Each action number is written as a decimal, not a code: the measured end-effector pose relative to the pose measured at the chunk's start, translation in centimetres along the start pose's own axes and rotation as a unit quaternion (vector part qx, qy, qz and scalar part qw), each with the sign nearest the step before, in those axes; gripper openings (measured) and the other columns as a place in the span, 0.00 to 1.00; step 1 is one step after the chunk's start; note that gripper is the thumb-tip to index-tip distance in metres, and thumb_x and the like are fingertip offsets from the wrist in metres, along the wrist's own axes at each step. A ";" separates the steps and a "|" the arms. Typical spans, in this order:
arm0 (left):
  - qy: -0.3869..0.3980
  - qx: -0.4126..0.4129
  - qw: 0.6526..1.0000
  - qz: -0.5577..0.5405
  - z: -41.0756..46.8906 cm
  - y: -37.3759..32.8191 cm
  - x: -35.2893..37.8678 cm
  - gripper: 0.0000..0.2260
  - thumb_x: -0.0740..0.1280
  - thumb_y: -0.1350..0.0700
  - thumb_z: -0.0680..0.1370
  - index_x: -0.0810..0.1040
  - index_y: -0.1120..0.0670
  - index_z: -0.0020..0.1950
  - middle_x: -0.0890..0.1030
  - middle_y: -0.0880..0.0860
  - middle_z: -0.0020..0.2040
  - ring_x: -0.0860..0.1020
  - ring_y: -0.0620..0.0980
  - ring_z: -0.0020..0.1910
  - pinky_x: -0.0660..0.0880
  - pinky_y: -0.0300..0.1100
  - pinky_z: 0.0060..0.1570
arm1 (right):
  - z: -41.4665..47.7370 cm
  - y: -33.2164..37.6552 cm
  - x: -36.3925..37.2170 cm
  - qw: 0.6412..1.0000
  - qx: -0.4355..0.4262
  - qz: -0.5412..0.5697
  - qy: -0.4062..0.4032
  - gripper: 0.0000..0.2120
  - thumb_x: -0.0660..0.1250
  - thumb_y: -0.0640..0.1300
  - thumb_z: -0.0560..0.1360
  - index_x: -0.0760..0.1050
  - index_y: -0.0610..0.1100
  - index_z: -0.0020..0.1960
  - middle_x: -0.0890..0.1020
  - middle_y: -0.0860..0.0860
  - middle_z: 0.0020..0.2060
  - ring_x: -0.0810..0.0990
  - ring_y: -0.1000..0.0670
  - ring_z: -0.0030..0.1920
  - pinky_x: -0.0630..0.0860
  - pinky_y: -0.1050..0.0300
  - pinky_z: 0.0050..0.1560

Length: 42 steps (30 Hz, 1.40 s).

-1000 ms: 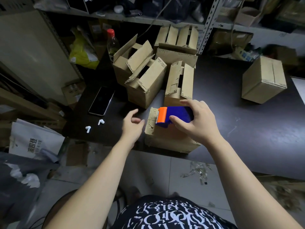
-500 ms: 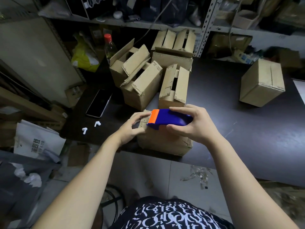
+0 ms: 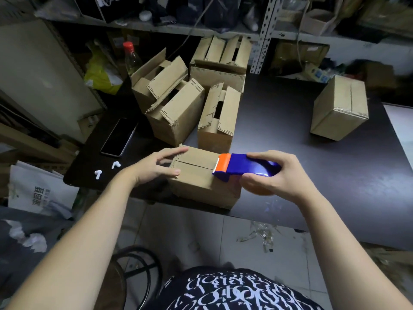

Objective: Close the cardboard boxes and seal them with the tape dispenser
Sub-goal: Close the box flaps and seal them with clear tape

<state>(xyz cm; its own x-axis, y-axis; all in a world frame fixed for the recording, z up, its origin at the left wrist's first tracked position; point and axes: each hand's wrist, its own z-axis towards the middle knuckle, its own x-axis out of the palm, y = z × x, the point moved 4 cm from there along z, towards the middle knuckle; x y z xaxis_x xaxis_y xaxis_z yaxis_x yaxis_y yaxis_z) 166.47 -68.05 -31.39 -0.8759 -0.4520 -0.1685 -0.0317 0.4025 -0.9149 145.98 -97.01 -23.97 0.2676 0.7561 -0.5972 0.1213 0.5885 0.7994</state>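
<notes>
At the table's [image 3: 279, 130] near edge, one closed cardboard box [image 3: 196, 186] sits. Left hand [image 3: 152, 168] braces its left end, fingers straight and spread. Right hand [image 3: 277, 175] grips the tape dispenser [image 3: 243, 167], orange end touching the top seam. Open boxes [image 3: 178, 108] stand just behind.

Dim overall; light from above, centre. Pale sheen on tabletop [image 3: 279, 139]; glare spot on tape dispenser [image 3: 245, 167]. Shelf [image 3: 169, 27] sunk in shadow. Wide-angle bending at edges, corners smeared soft.
</notes>
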 end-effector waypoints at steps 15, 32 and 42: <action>-0.463 -0.034 0.848 0.256 3.1 -3.9 8.1 0.09 0.67 0.40 0.79 0.79 0.41 0.56 0.80 0.50 0.58 0.78 0.54 0.59 0.69 0.53 0.63 | -2.5 -0.4 0.5 0.998 -0.018 0.026 -0.049 0.23 0.81 0.56 0.70 0.84 0.53 0.63 0.83 0.56 0.47 0.81 0.53 0.49 0.78 0.58 0.48; -0.439 -0.016 0.866 0.241 4.0 -4.9 7.9 0.15 0.70 0.37 0.77 0.82 0.41 0.59 0.81 0.48 0.61 0.78 0.53 0.62 0.73 0.51 0.65 | -9.5 -5.6 -2.8 0.985 0.062 0.137 -0.082 0.22 0.86 0.48 0.66 0.86 0.53 0.58 0.88 0.57 0.50 0.87 0.52 0.51 0.84 0.43 0.54; -0.437 -0.018 0.867 0.237 4.0 -4.8 7.9 0.15 0.71 0.35 0.75 0.82 0.39 0.58 0.81 0.45 0.61 0.79 0.51 0.62 0.74 0.47 0.61 | -12.4 -9.0 -3.2 0.976 0.098 0.189 -0.051 0.23 0.83 0.52 0.64 0.85 0.54 0.57 0.87 0.56 0.48 0.86 0.55 0.46 0.82 0.60 0.48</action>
<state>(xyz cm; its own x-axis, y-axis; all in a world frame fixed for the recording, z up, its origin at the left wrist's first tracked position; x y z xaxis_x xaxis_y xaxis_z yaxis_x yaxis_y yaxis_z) 161.60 -76.75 -29.76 -0.0949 -0.6535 -0.7510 0.2044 0.7255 -0.6571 132.18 -101.21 -30.08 0.4215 0.8700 -0.2558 0.1728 0.1998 0.9645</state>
